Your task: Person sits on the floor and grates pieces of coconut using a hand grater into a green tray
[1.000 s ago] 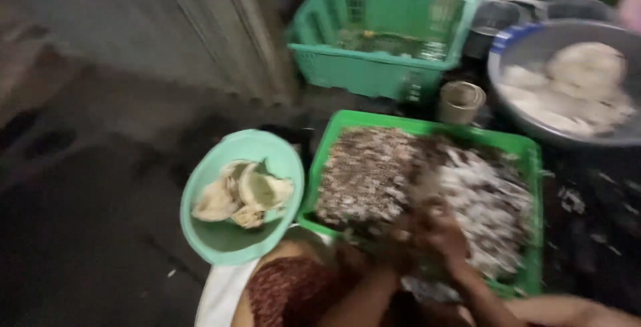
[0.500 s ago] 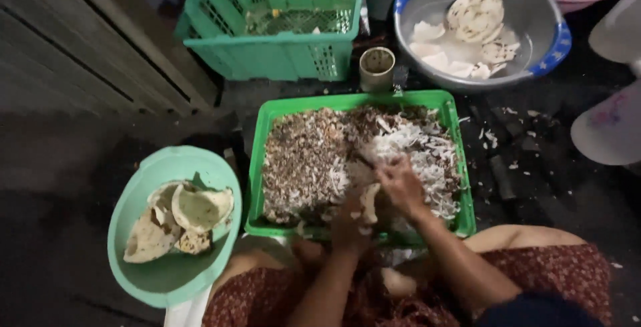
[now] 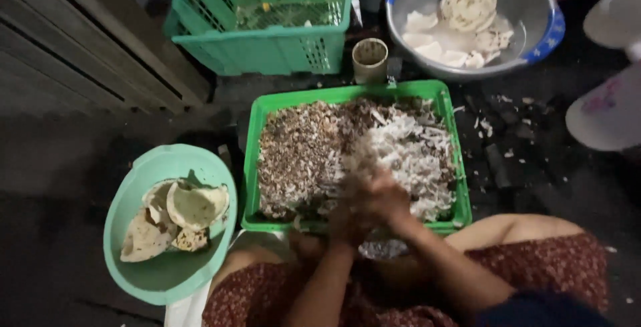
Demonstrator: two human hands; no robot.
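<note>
Green plastic makes up the shallow tray (image 3: 252, 167) in front of us, and it is heaped with grated shavings (image 3: 354, 153), brown-flecked on the left half and whiter on the right. Our two hands meet over the near edge of that tray. Our left hand (image 3: 344, 223) sits low at the rim, and our right hand (image 3: 386, 197) is just above it, over the white shavings. Both are blurred, so we cannot tell whether either grip is spread or pressed together, nor what is between the fingers. A pale blur rises from the hands toward the middle of the tray.

To the left of the tray, on the dark floor, stands a mint-green basin (image 3: 133, 280) holding several broken coconut shell pieces (image 3: 177, 217), pale inside. Beyond the tray, a small tin cup (image 3: 370, 60) stands upright, just beside the tray's far rim. Behind it to the left is a green slatted crate (image 3: 267, 50). To the right is a metal bowl (image 3: 527, 50) with a blue rim, holding a peeled coconut (image 3: 469, 1) and white pieces. Our knees, in a red patterned cloth (image 3: 534, 267), flank the tray's near edge.
</note>
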